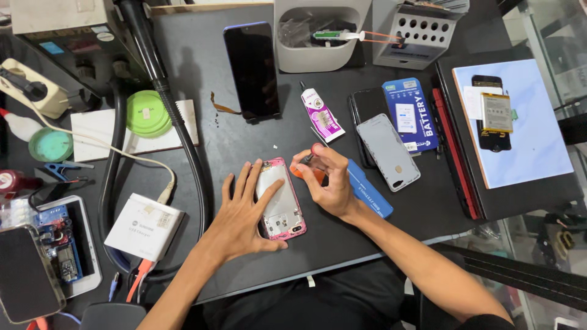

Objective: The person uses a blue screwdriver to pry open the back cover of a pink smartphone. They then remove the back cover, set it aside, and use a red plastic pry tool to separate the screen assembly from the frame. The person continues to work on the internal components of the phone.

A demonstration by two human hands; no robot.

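Dark desk (232, 131), cluttered. Far left of the left hand (244, 214): white charger box (143, 226), green lid (148, 113), black hose (177, 122). Left hand lies flat, fingers spread, pressing the pink opened phone (282, 198) onto the desk, no clamping. Just right of it, right hand (327, 180) has its grip pinched together on a small screwdriver (307, 157), tip at the phone's top edge. Under that wrist a blue tool (367, 189); beyond, grey back cover (388, 153), blue battery pack (409, 115), laptop (520, 131) at the right edge.
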